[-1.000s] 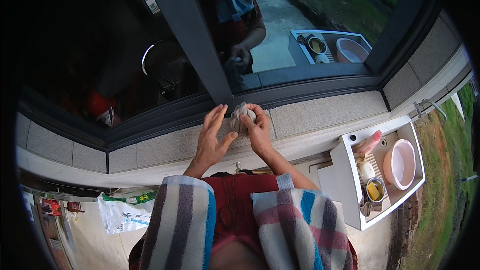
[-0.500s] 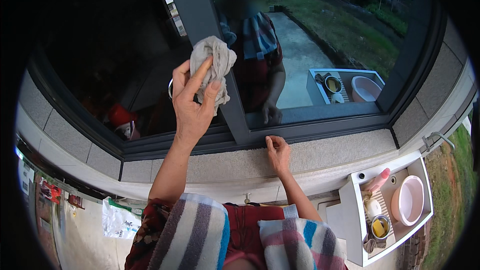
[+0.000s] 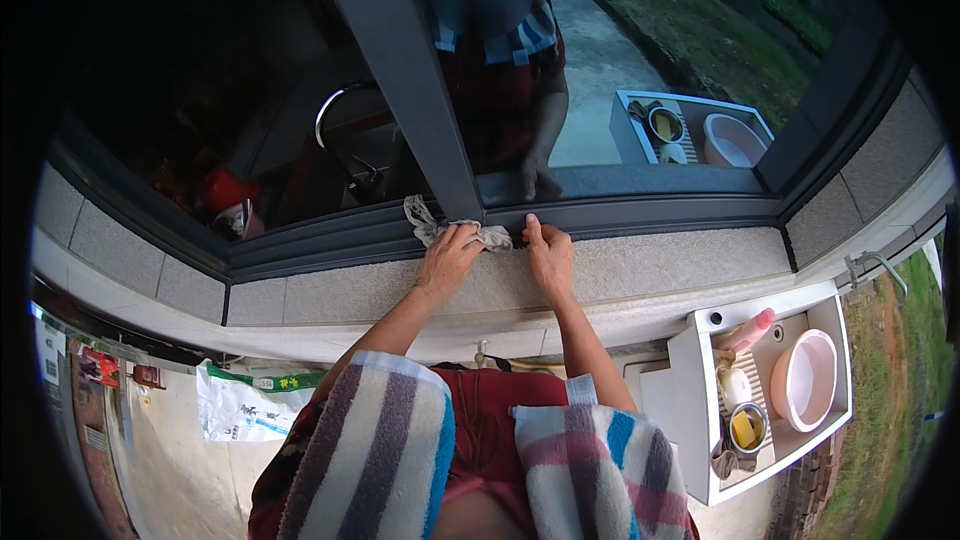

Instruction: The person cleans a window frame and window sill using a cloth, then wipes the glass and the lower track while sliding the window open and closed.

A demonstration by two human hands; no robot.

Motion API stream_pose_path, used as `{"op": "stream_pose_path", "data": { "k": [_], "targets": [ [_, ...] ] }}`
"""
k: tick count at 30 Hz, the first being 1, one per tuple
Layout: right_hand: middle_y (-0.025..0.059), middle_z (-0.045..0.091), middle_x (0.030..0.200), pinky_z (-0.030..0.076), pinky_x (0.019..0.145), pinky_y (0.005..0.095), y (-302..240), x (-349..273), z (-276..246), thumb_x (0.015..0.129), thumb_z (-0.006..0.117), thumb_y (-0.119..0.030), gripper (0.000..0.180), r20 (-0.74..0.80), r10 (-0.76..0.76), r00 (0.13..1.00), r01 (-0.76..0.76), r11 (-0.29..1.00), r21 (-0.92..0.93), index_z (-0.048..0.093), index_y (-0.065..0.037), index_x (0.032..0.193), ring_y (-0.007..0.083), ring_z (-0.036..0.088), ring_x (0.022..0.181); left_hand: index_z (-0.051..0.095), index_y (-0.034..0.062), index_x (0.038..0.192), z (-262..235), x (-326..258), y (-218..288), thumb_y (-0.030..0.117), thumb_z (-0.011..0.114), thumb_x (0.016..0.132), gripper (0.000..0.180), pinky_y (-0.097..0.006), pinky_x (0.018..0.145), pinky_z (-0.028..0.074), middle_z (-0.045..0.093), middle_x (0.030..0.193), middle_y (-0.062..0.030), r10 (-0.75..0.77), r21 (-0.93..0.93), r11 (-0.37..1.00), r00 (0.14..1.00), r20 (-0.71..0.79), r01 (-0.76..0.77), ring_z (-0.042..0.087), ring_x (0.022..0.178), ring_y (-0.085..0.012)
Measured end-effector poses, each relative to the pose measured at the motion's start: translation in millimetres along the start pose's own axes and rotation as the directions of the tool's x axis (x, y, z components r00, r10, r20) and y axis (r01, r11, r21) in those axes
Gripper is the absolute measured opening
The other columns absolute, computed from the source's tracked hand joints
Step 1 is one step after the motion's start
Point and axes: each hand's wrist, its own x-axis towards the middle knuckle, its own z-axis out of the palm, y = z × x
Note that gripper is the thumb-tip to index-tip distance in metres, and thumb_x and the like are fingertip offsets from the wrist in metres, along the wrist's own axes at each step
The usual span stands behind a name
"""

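Observation:
My left hand (image 3: 449, 262) presses a crumpled, greyish-white rag (image 3: 488, 237) against the bottom of the dark grey window frame (image 3: 640, 215), at the foot of the upright bar (image 3: 400, 70). Part of the rag sticks out to the left of my fingers, part to the right. Just right of it, my right hand (image 3: 550, 258) is closed, its fingers curled at the lower frame above the stone sill (image 3: 660, 265). No object shows in it. The window pane (image 3: 600, 60) mirrors my right arm and the sink behind.
At the right stands a white sink (image 3: 705, 420) with a pink basin (image 3: 806, 380), a metal bowl (image 3: 762, 430) holding something yellow, and a pink bottle (image 3: 750, 330). A tap (image 3: 880, 260) juts from the wall. Lower left lies a white and green sack (image 3: 250, 405).
My left hand has brought the rag down from the upright bar to the bottom of the frame. My right hand has shifted slightly from the sill toward the frame.

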Motion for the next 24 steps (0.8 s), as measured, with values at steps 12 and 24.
{"op": "stream_pose_path", "data": {
  "k": [12,24],
  "targets": [
    [0.0116,0.066,0.065,0.048,0.051,0.0280,-11.9,5.6,-6.1,0.086,0.066,-0.054,0.064,-0.024,0.100,0.995,-0.096,0.987,0.126,0.070,0.008,0.076,0.0145,0.059,0.052,0.072,0.0149,0.102,-207.0,167.8,13.4,0.007,0.073,0.080,0.024,-0.032,0.072,0.052,0.058,0.100,-0.0070,0.242,0.424,0.905,0.768,-0.593,0.042,0.059,0.087,-0.0252],
    [0.0105,0.067,0.063,0.048,0.053,0.0274,-27.5,2.5,-17.1,0.084,0.068,-0.054,0.060,0.003,0.178,0.984,-0.178,0.981,0.083,0.072,0.006,0.073,0.0148,0.061,0.054,0.074,0.0258,0.103,-192.3,159.1,-1.1,0.018,0.077,0.075,0.030,-0.033,0.070,0.042,0.060,0.099,0.0022,0.360,0.605,0.796,0.827,-0.432,-0.031,0.054,0.086,-0.0190]
  ]
}}
